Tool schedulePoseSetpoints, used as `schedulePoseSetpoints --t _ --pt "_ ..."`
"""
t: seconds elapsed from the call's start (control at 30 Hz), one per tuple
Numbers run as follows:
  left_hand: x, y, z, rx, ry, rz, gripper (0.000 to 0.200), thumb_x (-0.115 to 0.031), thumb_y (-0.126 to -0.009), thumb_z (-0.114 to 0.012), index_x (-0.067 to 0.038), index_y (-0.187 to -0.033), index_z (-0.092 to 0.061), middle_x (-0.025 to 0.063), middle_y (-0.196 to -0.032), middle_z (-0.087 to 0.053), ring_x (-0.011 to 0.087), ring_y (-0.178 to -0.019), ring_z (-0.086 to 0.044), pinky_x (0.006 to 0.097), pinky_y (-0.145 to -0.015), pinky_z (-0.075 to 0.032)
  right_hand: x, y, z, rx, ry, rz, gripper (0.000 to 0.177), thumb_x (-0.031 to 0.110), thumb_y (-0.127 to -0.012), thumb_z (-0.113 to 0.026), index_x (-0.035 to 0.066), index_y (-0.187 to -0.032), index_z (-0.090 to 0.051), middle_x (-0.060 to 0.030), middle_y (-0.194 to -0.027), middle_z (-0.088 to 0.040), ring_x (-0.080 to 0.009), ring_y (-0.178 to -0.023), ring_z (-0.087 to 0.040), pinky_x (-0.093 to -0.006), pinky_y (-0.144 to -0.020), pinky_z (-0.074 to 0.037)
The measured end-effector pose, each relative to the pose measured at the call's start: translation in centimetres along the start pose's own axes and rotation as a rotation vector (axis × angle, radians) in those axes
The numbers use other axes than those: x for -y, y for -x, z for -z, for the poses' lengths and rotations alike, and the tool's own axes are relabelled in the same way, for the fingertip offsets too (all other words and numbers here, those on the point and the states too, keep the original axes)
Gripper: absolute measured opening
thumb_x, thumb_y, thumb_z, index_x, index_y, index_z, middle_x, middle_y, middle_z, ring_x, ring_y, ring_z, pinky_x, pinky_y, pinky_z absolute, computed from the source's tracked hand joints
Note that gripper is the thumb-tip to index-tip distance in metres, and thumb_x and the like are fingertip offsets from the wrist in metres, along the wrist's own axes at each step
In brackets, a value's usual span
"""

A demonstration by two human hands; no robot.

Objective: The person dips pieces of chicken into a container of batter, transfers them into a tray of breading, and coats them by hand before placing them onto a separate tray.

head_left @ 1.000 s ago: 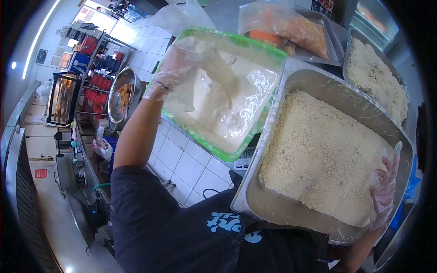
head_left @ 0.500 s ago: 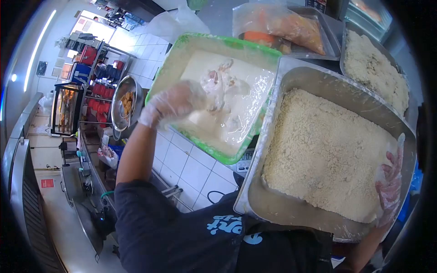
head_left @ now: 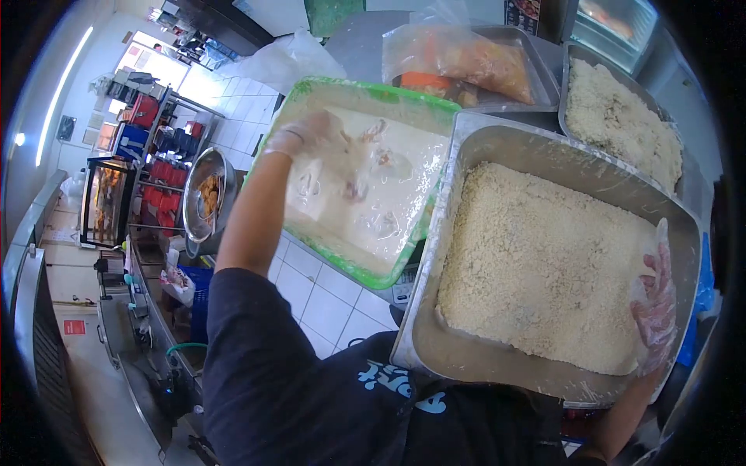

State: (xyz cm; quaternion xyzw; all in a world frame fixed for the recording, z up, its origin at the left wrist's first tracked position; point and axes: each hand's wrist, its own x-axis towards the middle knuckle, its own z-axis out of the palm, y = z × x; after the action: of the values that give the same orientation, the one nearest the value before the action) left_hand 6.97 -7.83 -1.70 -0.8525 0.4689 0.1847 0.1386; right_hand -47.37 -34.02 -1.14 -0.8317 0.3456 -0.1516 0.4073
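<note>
Left arm point(head_left: 252, 210) was outstretched, gloved left hand point(head_left: 317, 133) blurred, grip unclear; gloved right hand point(head_left: 654, 307) had fingers point(head_left: 664, 252) extended, parted.

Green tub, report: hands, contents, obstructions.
Left hand at the green-rimmed tub, blurred, grip unclear. Right hand open in metal tray, by crumbs. Coated pieces in white batter. Tray wall between batter and crumbs.

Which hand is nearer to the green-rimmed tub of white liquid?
Left. The left hand, blurred, is over the green-rimmed tub; the right hand is outside it, at the opposite side of the crumb-filled metal pan.
</note>
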Motion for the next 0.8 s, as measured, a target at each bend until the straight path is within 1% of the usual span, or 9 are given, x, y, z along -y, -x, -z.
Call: schedulePoseSetpoints --t 0.07,0.17,0.27,0.37,0.43,0.53,0.63,0.73,0.8 --pt "1.1 1.8 2.8 -0.229 0.129 -0.045 0.034 -0.035 -0.065 -0.065 -0.009 -0.087 -0.064 0.0164 -0.081 -0.062 0.0276 -0.075 -0.06 0.036 -0.07 -0.045 -0.1 -0.1 0.0 -0.011 0.015 0.004 0.089 0.038 -0.06 -0.064 0.008 -0.134 -0.025 -0.0131 -0.129 -0.038 -0.0217 -0.108 -0.043 -0.0326 -0.083 -0.037" --pt "4.2 2.4 5.4 -0.359 -0.015 0.181 0.036 -0.039 -0.065 -0.065 -0.009 -0.086 -0.064 0.017 -0.077 -0.062 0.0298 -0.071 -0.06 0.0365 -0.068 -0.046 0.2 -0.1 0.3 -0.001 0.054 0.024 0.088 0.034 -0.06 -0.063 0.008 -0.134 -0.025 -0.0149 -0.124 -0.042 -0.0221 -0.104 -0.045 -0.0331 -0.083 -0.038" --pt "1.7 2.1 4.7 -0.392 -0.03 0.164 0.038 -0.037 -0.07 -0.06 -0.001 -0.078 -0.064 0.0196 -0.076 -0.061 0.0331 -0.074 -0.06 0.0405 -0.068 -0.047 0.8 -0.1 0.5 0.029 0.091 -0.005 0.084 0.021 -0.059 -0.06 0.008 -0.134 -0.024 -0.0151 -0.119 -0.045 -0.0218 -0.098 -0.047 -0.0332 -0.082 -0.039" --pt "-0.2 -1.9 -1.2 -0.319 -0.161 0.278 0.036 -0.037 -0.072 -0.058 -0.003 -0.084 -0.063 0.0183 -0.081 -0.061 0.0345 -0.08 -0.059 0.0405 -0.072 -0.047 2.1 -0.1 0.2 0.037 0.108 -0.043 0.083 0.01 -0.056 -0.054 0.009 -0.134 -0.026 -0.0142 -0.115 -0.046 -0.0208 -0.092 -0.049 -0.033 -0.081 -0.04" --pt "-0.2 -4.8 -5.4 -0.348 -0.111 0.125 0.038 -0.039 -0.071 -0.058 -0.004 -0.086 -0.063 0.0186 -0.087 -0.06 0.0341 -0.086 -0.058 0.0394 -0.075 -0.046 2.1 -0.1 0.1 0.034 0.067 0.045 0.083 0.005 -0.053 -0.05 0.011 -0.133 -0.027 -0.0133 -0.114 -0.047 -0.0204 -0.09 -0.049 -0.0331 -0.081 -0.04" --pt "-3.8 -3.6 -3.5 -0.313 -0.008 0.223 0.039 -0.039 -0.068 -0.06 -0.004 -0.084 -0.063 0.0186 -0.087 -0.06 0.0328 -0.09 -0.057 0.0385 -0.077 -0.045 1.1 0.6 0.3 0.033 -0.023 -0.145 0.084 0.006 -0.053 -0.051 0.013 -0.133 -0.028 -0.0127 -0.116 -0.046 -0.0206 -0.092 -0.048 -0.0334 -0.083 -0.039" --pt "0.8 -6.9 -5.3 -0.299 -0.072 0.155 0.042 -0.04 -0.066 -0.061 -0.003 -0.083 -0.062 0.0189 -0.088 -0.06 0.033 -0.086 -0.057 0.0377 -0.075 -0.046 1.6 0.7 0.5 0.056 0.028 -0.077 0.083 0.007 -0.054 -0.052 0.013 -0.133 -0.028 -0.0128 -0.117 -0.045 -0.0205 -0.093 -0.047 -0.0339 -0.085 -0.038" --pt "0.2 -2.5 -0.9 -0.383 0.198 -0.038 0.038 -0.036 -0.07 -0.06 -0.001 -0.085 -0.061 0.0157 -0.087 -0.062 0.0278 -0.078 -0.059 0.0343 -0.071 -0.046 1.7 0.7 0.6 0.045 0.088 -0.123 0.082 0.011 -0.056 -0.055 0.013 -0.133 -0.028 -0.0125 -0.117 -0.045 -0.0203 -0.092 -0.046 -0.0344 -0.086 -0.038" --pt "-2.8 2.7 2.5 -0.517 0.851 -0.174 0.029 -0.028 -0.072 -0.06 -0.001 -0.083 -0.061 0.0089 -0.081 -0.062 0.0193 -0.07 -0.057 0.0306 -0.065 -0.046 1.1 0.8 0.5 0.042 0.017 -0.087 0.083 0.015 -0.056 -0.057 0.013 -0.133 -0.028 -0.0122 -0.117 -0.044 -0.0202 -0.092 -0.046 -0.0349 -0.086 -0.038"
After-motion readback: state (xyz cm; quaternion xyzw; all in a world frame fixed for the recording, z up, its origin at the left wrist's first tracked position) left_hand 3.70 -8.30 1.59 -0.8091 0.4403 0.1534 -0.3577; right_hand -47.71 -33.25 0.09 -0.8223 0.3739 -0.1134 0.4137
